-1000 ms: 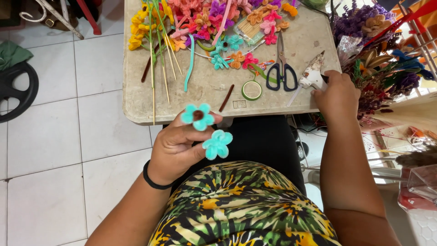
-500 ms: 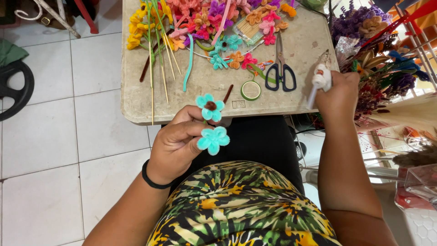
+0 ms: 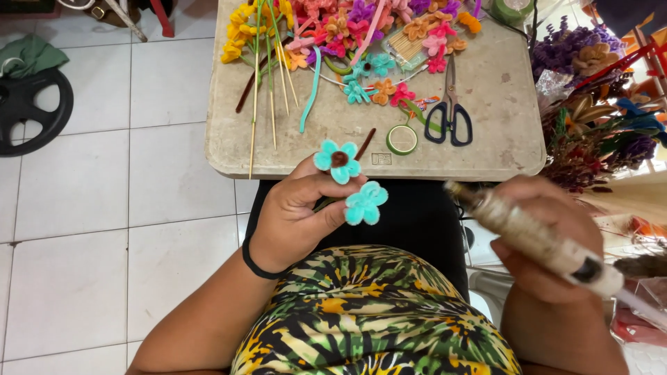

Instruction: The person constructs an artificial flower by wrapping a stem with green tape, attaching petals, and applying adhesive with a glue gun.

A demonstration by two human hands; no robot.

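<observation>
White floor tiles [image 3: 104, 187] surround a small beige surface [image 3: 347, 149] strewn with bright pipe-cleaner flowers [image 3: 361, 28], thin wooden sticks [image 3: 271, 90], a loose teal pipe cleaner [image 3: 310, 94], black-handled scissors [image 3: 450, 114] and a roll of green tape [image 3: 402, 139]. A black weight plate [image 3: 31, 104] lies on the floor at far left, and a heap of dried and purple blooms [image 3: 597, 104] stands to the right of the surface.

Below the surface's near edge, the left hand [image 3: 299, 208], with a black band at the wrist, is closed around the stems of two teal flowers. The upper flower [image 3: 337, 160] has a brown centre and overlaps the surface's edge in view; the lower flower [image 3: 365, 203] sits just beside it, off the fingertips, over a black seat [image 3: 417, 222].

The right hand [image 3: 549, 236] grips a glue gun [image 3: 535, 239], blurred and whitish, which slants from the upper left towards the lower right across the palm, well apart from the flowers.
</observation>
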